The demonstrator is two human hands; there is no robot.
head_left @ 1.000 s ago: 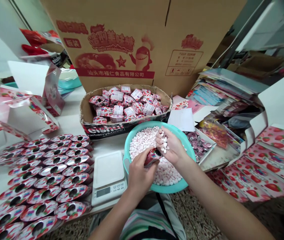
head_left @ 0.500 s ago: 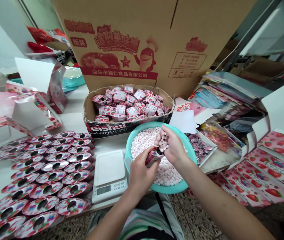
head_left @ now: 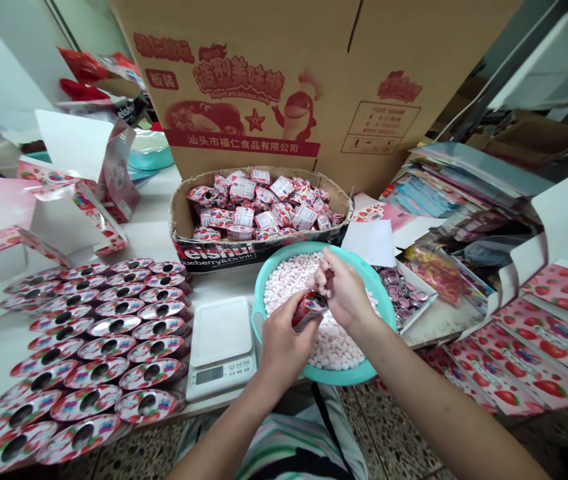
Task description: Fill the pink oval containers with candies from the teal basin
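Note:
My left hand (head_left: 284, 343) grips a small red-and-pink candy container (head_left: 308, 311) and holds it tilted over a teal bowl (head_left: 379, 293) full of small pink and white candies (head_left: 331, 343). My right hand (head_left: 347, 293) is cupped at the container's mouth, fingers curled round a handful of those candies. Both hands hover above the bowl, touching each other at the container.
A white digital scale (head_left: 220, 347) sits left of the bowl. Rows of empty foil-topped containers (head_left: 104, 347) cover the table's left. A cardboard tray of filled packs (head_left: 259, 210) stands behind the bowl, a big carton (head_left: 284, 87) behind that. A tray of lids (head_left: 404, 293) and strawberry-print boxes (head_left: 539, 333) lie to the right.
My right hand has closed further over the container's mouth, and fewer candies show between its fingers. The view has shifted slightly; the left hand keeps its grip.

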